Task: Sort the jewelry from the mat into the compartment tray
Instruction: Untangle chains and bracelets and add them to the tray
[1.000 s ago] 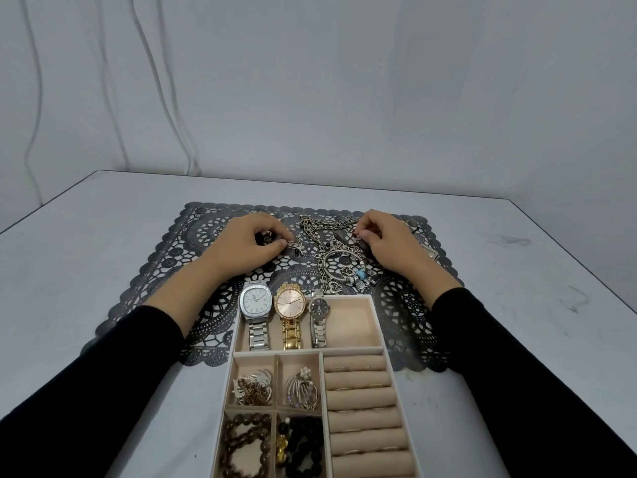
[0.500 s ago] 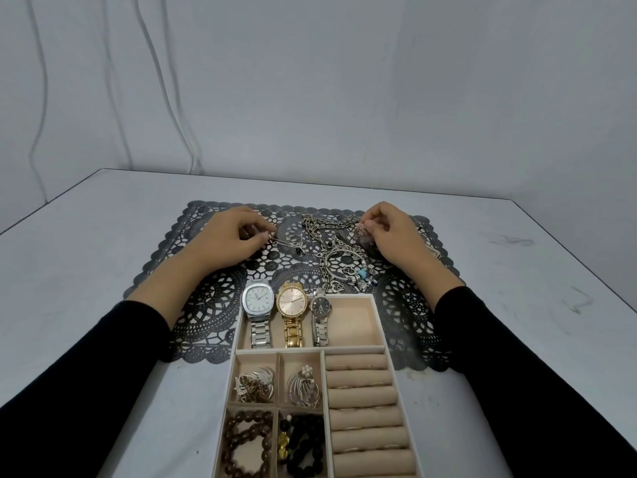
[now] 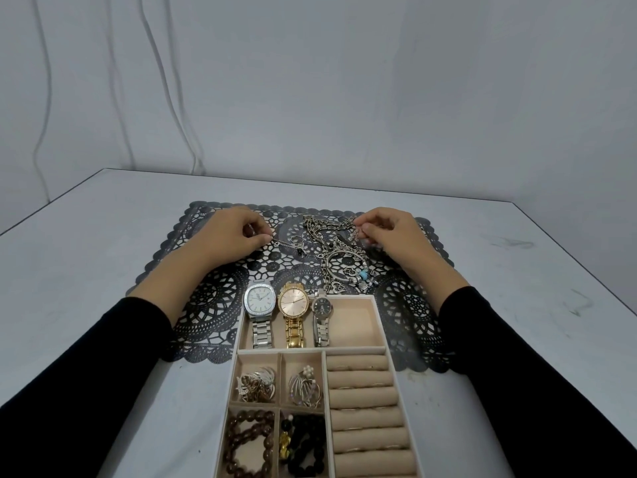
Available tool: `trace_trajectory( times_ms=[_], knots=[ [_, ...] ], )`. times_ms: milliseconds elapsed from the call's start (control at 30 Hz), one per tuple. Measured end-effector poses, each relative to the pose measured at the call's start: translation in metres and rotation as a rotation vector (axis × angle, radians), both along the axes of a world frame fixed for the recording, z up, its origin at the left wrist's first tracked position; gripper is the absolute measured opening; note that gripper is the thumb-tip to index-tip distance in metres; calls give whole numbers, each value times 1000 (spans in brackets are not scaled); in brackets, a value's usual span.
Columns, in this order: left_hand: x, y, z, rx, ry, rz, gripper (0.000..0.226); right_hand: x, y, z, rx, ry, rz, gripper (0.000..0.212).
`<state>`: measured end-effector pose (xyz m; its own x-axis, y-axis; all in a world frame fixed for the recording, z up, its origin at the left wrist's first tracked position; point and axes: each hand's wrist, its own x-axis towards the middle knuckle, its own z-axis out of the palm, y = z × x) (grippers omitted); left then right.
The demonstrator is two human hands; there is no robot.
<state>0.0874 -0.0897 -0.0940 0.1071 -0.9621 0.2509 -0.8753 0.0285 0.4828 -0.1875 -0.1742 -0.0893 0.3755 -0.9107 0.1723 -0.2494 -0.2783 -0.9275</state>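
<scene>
Left grip (image 3: 231, 236): pinching thin chain (image 3: 284, 242), beyond far-left corner of compartment tray (image 3: 351, 322).
Right grip (image 3: 396, 236): pinching link at top of tangled chain pile (image 3: 341, 260), beyond tray far-right corner.
Both chains on lace mat (image 3: 213, 305).
Three watches (image 3: 293, 303) in tray far compartment.

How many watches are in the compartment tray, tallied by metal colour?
Silver: 2, the large white-dial watch and the small dark-dial watch
Gold: 1, the gold watch
Total: 3
</scene>
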Motion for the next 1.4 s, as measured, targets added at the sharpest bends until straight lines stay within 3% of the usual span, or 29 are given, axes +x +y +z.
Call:
trace_trajectory(
  times_ms=[567,733,1033,1233,1400],
  knots=[
    [-19,12,3,-147,297,9,6,-4,13,8,-89,145,-130,10],
    [-21,16,1,-139,390,-2,8,-4,14,2,-183,341,-101,12],
    [-23,15,0,-161,486,-41,13,-7,15,7,-277,508,-21,19],
    [-21,13,-3,-107,461,-63,15,-4,12,7,-295,620,27,27],
    [-26,11,-4,-52,298,-87,13,-5,9,3,-258,591,18,25]
  ],
)
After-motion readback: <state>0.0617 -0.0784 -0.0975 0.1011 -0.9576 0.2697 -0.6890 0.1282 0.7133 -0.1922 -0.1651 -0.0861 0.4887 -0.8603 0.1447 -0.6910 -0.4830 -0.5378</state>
